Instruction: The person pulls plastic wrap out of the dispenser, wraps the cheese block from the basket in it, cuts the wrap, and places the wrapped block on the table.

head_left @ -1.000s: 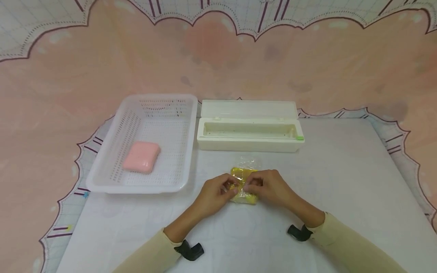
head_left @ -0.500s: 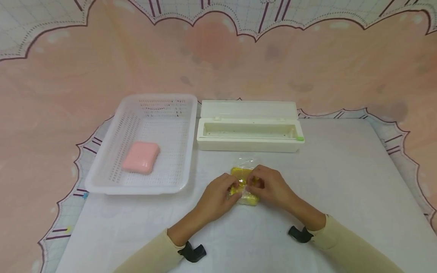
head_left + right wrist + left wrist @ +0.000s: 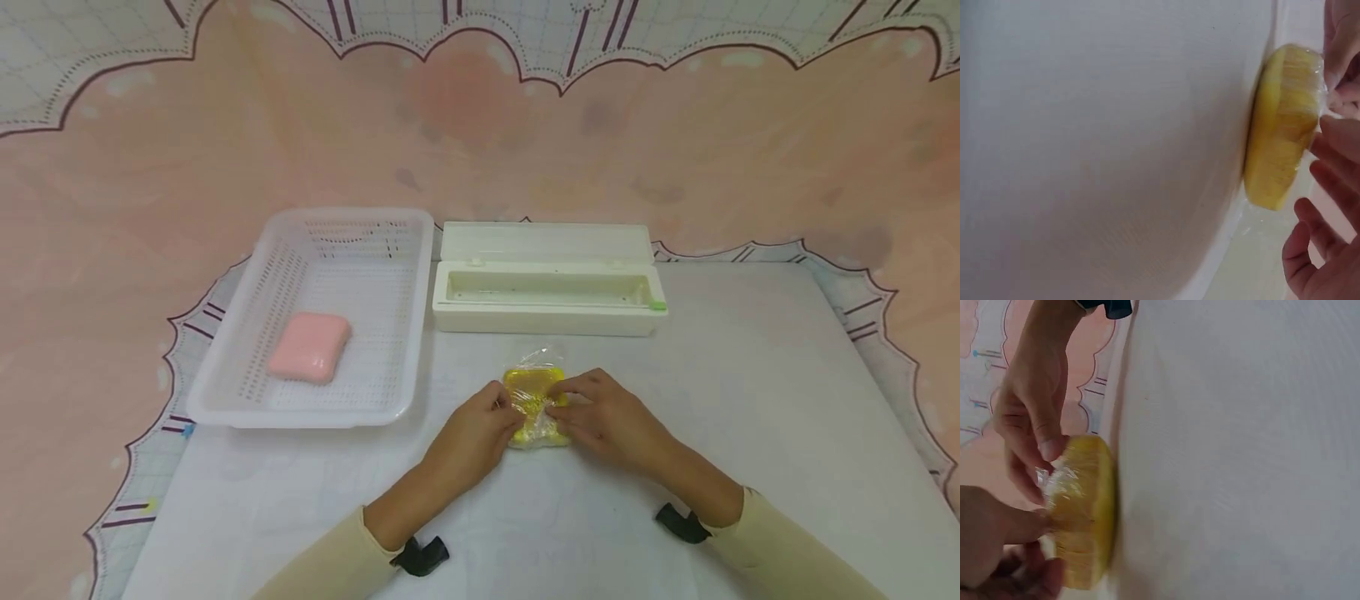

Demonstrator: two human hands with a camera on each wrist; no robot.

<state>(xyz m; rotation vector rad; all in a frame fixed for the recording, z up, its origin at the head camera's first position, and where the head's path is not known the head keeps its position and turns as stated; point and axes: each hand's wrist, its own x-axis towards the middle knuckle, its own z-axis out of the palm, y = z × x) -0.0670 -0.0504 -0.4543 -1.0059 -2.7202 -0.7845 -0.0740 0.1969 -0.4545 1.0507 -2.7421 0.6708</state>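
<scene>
Touching yellow packet (image 3: 533, 383): left hand (image 3: 472, 437), right hand (image 3: 617, 425); pink bar (image 3: 309, 346): head view only.

Peach patterned backdrop (image 3: 675, 150) — scalloped pale border (image 3: 390, 21), white-covered tabletop (image 3: 787, 400), soft light

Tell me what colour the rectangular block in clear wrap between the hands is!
Yellow: the clear-wrapped block shows best in the head view.
</scene>
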